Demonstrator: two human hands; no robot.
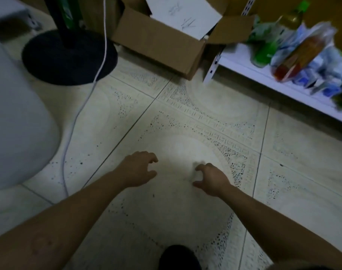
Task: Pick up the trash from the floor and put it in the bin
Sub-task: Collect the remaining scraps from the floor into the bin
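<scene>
Both arms are stretched forward and down over the tiled floor (185, 221), and the two hands are held low, close to its surface. The left hand (140, 169) is seen with fingers curled and spread, nothing between them; the right hand (212, 179) is likewise loosely cupped, thumb apart from the fingers, and nothing is clasped in it. No piece of trash can be made out with certainty: only a faint pale smudge (189, 175) is seen on the floor in the gap between the hands, just beside the right hand's thumb and fingertips (the picture is blurred there, so its shape and long axis cannot be told). If that smudge is the trash, it lies inward of the right hand, which is judged the nearer, with the left hand a little farther off on the other side. No bin is identified with confidence; a large pale rounded body (14, 117) stands at the left edge, well apart from the hands, and what it is cannot be told.
</scene>
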